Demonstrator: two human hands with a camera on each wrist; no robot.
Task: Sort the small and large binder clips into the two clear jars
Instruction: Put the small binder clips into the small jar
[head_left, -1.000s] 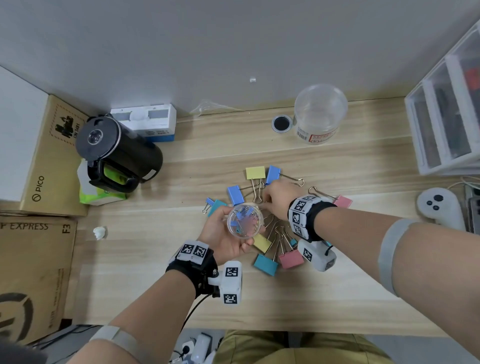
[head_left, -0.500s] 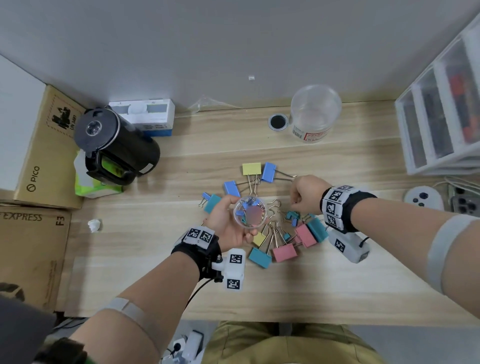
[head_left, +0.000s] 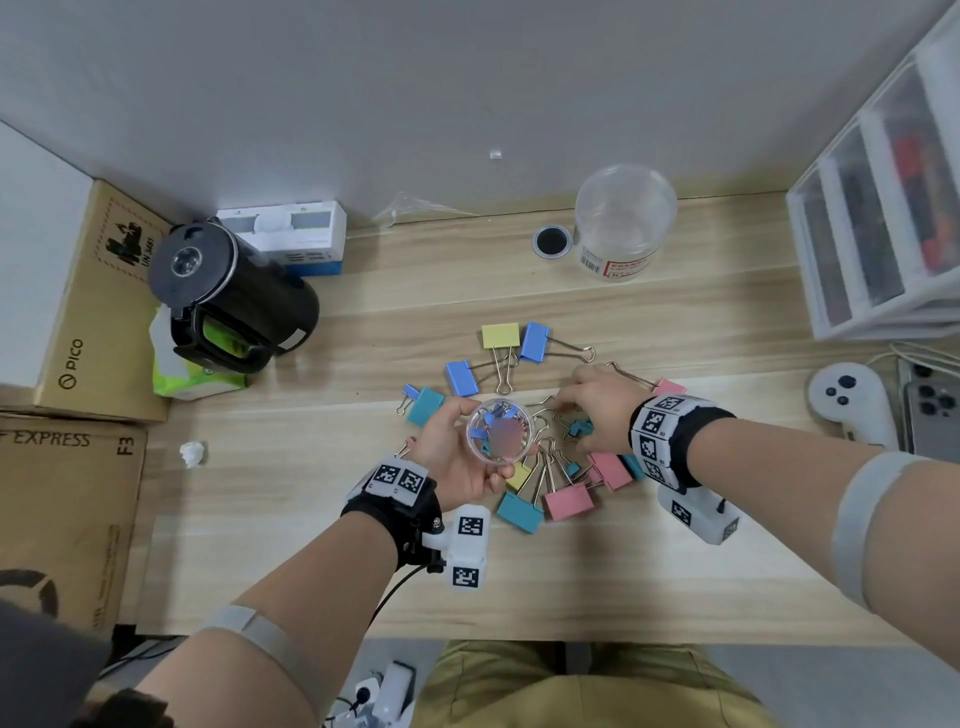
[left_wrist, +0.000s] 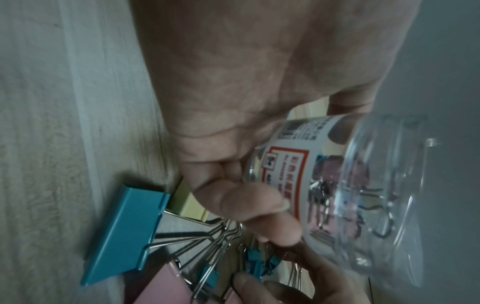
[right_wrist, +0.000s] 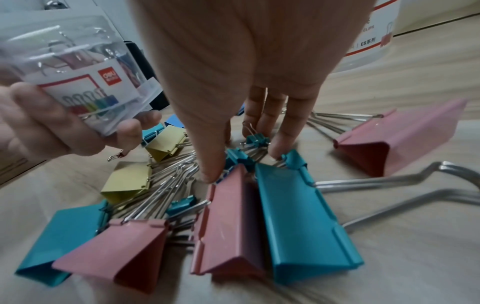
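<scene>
1. Pale wood-grain desk (head_left: 322, 519) against a grey wall carries the scattered binder clips, with a black kettle (head_left: 228, 296) and cardboard boxes to the left and a white drawer unit (head_left: 883, 208) to the right.
2. Left hand (head_left: 452, 457) grips the small clear jar (head_left: 500, 430) upright just above the pile, fingers curled round its labelled wall; a few small clips already lie inside.
3. Right hand (head_left: 597, 410) has swung back from the right of the pile, where it was closed half a second ago, and now reaches down into the middle with fingers fairly straight and narrow, tips touching a small teal clip (right_wrist: 257, 139) among the wire handles. I judge a fresh small-clip pick is starting; a firm pinch is not yet shown.
4. Large clips (right_wrist: 298, 216) in pink, teal, yellow and blue all sit on the desk, and the large clear jar (head_left: 623, 223) stands near the wall, apparently empty, so the large-clip half seems untouched.
5. Hard to tell: how many clips the small jar holds, since glare and the label blur them, and how many small clips hide under the tangled handles and the right palm.
</scene>
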